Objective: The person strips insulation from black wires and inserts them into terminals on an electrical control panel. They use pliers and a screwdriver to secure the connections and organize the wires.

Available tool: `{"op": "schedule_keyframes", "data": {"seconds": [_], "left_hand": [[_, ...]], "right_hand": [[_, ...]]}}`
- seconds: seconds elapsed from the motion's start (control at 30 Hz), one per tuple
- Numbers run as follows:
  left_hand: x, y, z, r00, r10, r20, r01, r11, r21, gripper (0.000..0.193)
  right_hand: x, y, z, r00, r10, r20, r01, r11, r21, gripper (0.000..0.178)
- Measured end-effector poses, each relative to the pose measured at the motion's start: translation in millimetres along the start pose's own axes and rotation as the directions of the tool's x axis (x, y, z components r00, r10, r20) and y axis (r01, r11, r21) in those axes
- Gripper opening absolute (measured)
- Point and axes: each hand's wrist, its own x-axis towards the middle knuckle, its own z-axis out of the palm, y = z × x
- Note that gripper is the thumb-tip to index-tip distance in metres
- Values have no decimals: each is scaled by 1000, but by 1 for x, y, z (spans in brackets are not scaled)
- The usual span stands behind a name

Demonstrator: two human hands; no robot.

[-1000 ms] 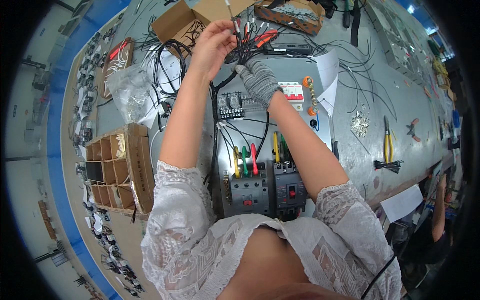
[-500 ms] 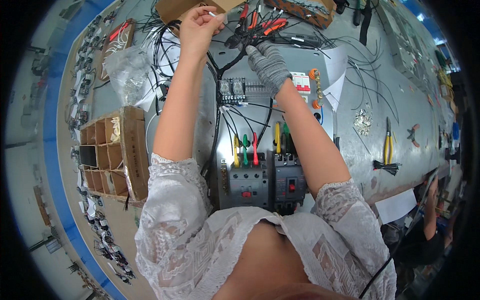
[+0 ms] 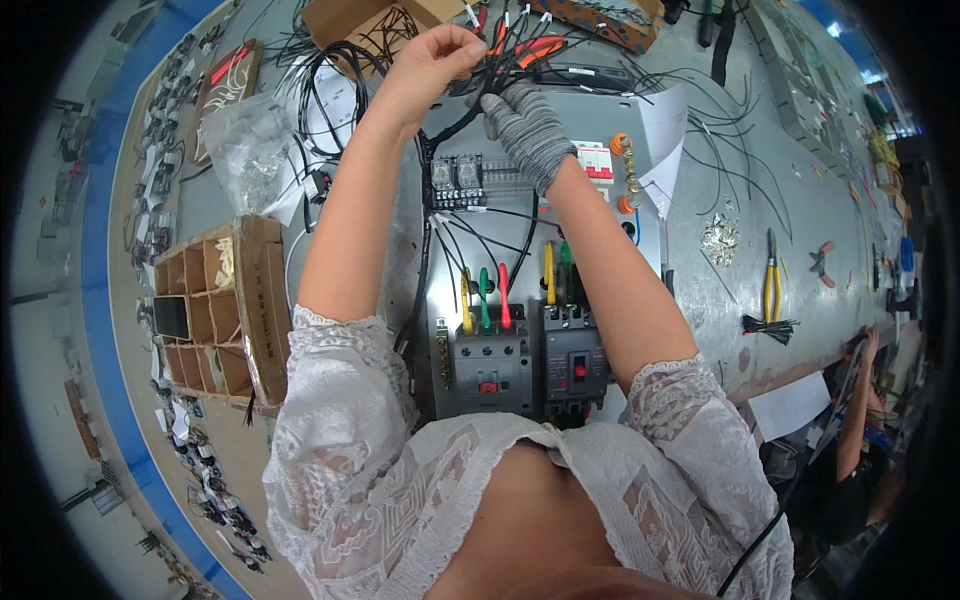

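My bare left hand (image 3: pixel 432 72) is closed in a pinch at the left of the fanned-out black wires; what lies between its fingertips is too small to make out. My right hand (image 3: pixel 530 132), in a grey knitted glove, grips the black wire bundle (image 3: pixel 462 124) where its loose ends spread, several with white tips. Below them lies a metal mounting plate (image 3: pixel 625 265). On it sit relays (image 3: pixel 457 180), a small white breaker (image 3: pixel 596 162) with red levers, and two dark grey circuit breakers (image 3: pixel 490 370) (image 3: pixel 574 362) with yellow, green and red sleeved leads.
Orange-handled pliers (image 3: pixel 540 48) lie behind the wires. At left stand a divided cardboard box (image 3: pixel 262 300) and a clear plastic bag (image 3: pixel 250 150). Yellow-handled pliers (image 3: pixel 772 285) and a pile of small metal terminals (image 3: pixel 720 238) rest at right. Another person's arm (image 3: pixel 855 420) shows at far right.
My left hand has moved right and slightly down, closer to the wires. The white piece seen in its fingers earlier is no longer visible there. My right hand keeps its grip on the bundle.
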Motion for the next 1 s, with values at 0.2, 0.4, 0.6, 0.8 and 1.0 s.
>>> {"op": "schedule_keyframes", "data": {"seconds": [0.2, 0.4, 0.6, 0.8, 1.0], "left_hand": [[-2, 6, 14, 997, 2, 71, 0, 1000, -20, 14], [-8, 6, 8, 996, 31, -89, -31, 1000, -1, 13], [-18, 6, 9, 979, 87, -185, -98, 994, -50, 13], [-24, 5, 11, 962, 111, -250, -132, 989, -70, 12], [-33, 9, 31, 889, 173, -425, -217, 975, -57, 46]], "right_hand": [[6, 12, -2, 998, -56, -23, 54, 995, -83, 29], [4, 6, 4, 986, -151, -73, 150, 988, -19, 32], [2, 3, 2, 983, -131, -132, 144, 985, 95, 28], [-6, -18, -6, 997, 80, -21, -77, 988, 131, 18], [-3, -10, -3, 992, -85, -89, 97, 986, 133, 15]]}}
